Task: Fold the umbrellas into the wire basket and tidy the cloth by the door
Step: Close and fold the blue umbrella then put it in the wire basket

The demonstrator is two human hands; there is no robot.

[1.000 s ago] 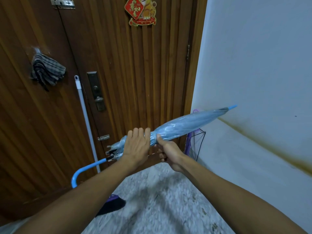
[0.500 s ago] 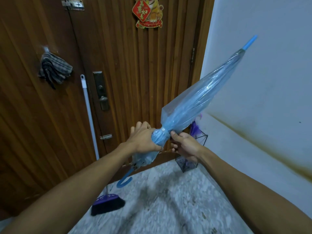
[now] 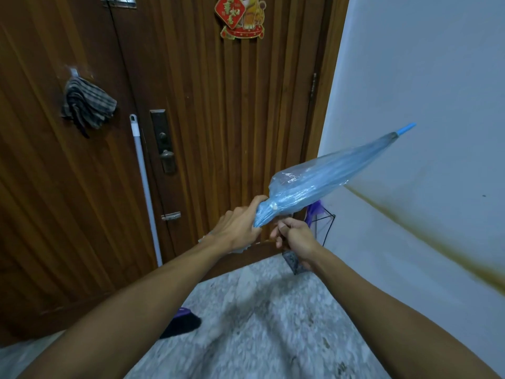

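Note:
A closed, translucent blue umbrella (image 3: 330, 175) points up and to the right, its blue tip near the white wall. My left hand (image 3: 237, 224) grips the gathered canopy near its strap, where a small white button shows. Just below the canopy, my right hand (image 3: 296, 237) is curled into a fist; what it holds is hidden. The umbrella's handle is hidden behind my hands. A black wire basket (image 3: 323, 224) stands in the corner by the door, with a purple umbrella (image 3: 314, 212) in it. A striped grey cloth (image 3: 87, 103) hangs bunched on a hook on the wooden door.
A white-handled broom (image 3: 143, 181) leans against the wooden door (image 3: 218, 119), its dark purple head (image 3: 181, 322) on the speckled floor. A door lock plate (image 3: 163, 140) sits beside the pole. The white wall (image 3: 426, 105) with a brown stain closes the right side.
The umbrella swung from near level to steeply tip-up, then lowered to a shallower tilt. My left hand went from resting over the canopy to gripping it. The curved handle dropped out of sight.

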